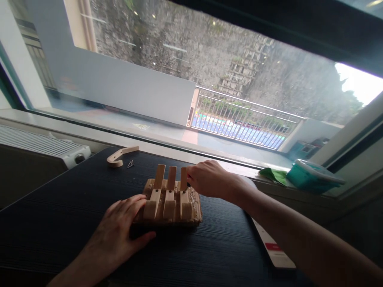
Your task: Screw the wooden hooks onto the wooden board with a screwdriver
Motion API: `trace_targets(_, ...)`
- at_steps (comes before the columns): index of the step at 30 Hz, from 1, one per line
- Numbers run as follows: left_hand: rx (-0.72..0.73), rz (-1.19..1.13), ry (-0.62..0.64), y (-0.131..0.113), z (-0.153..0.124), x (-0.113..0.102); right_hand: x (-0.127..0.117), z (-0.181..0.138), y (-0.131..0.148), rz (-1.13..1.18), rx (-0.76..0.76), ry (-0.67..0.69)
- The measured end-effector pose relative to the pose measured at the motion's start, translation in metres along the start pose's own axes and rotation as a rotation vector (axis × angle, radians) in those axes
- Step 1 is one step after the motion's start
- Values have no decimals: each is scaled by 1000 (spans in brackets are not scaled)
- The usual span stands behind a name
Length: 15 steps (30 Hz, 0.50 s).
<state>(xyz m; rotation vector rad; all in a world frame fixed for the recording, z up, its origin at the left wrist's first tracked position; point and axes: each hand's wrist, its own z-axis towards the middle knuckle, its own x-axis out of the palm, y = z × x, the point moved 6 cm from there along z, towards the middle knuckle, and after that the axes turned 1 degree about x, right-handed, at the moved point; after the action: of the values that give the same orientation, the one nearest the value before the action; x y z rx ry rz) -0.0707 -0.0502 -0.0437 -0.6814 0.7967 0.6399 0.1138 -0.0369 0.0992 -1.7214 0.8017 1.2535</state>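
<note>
A: Where's the hook board?
B: I see the hook board (196, 207) mid-desk (209, 247), with three wooden hooks on it.
A: Hands?
B: Left hand (119, 227): grip wide, flat, fingers spread on the board's left end. Right hand (208, 179): grip narrow, curled against the top of the rightmost hook (183, 199). Can't tell what's inside it.
A: Rest?
B: Loose hook (121, 154) with screws (130, 163) just beside it, far left, well apart from the board. Teal box (314, 175) on the sill.

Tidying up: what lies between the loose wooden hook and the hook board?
Head view: small screws beside the loose wooden hook, then bare dark tabletop up to the hook board.
</note>
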Motion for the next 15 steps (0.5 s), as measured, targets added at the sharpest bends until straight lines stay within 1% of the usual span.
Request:
trace_targets(2,-2,40,14,11,15,4,-2,-2,7,11,-2,53)
trace_targets(3,-20,69,19,17,27,4,-2,-2,10,20,-5,68)
trace_targets(4,-70,106,1,25,42,2,-3,-2,12,29,-4,81)
trace_targets(6,-169,166,-88,36,71,-8,-1,1,12,43,24,95)
trace_targets(7,-200,136,-128,38,83,-12,0,3,10,50,46,94)
trace_targets(9,-274,-52,-220,36,101,-19,2,8,4,62,78,72)
trace_targets(11,-304,-148,-262,26,110,-20,3,13,-2,72,69,32)
trace_targets(12,-334,-258,-263,21,111,-17,4,15,-5,78,56,11)
trace_targets(13,-351,-368,-242,16,111,-12,5,17,-8,84,43,-9)
trace_targets(15,-340,-542,-130,6,109,5,7,21,-15,103,29,-27)
